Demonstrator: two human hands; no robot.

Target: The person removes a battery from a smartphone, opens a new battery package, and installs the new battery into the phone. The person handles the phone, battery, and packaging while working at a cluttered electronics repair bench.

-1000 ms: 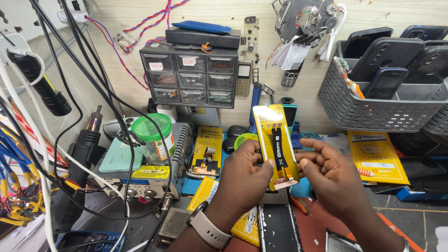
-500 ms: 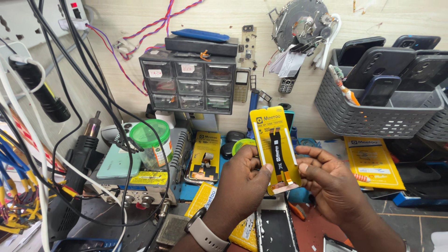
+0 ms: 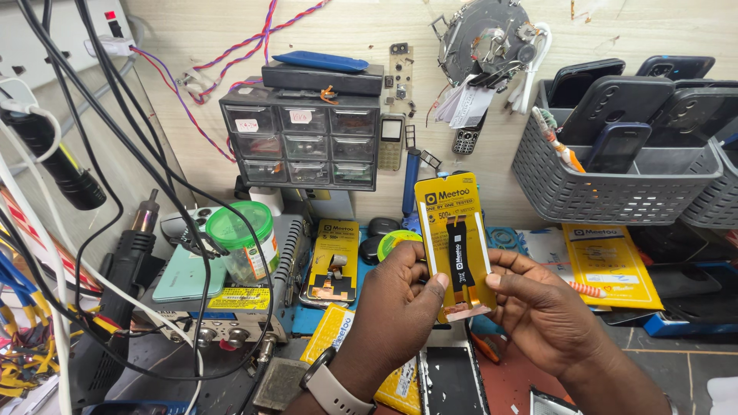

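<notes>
Yellow packet (image 3: 455,242) upright, pinched between left hand (image 3: 400,296) and right hand (image 3: 542,307).

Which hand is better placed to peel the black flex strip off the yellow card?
Right, probably. The right hand has its thumb beside the black flex strip, near its lower end, while the left hand pinches the yellow card by its left edge.
</notes>
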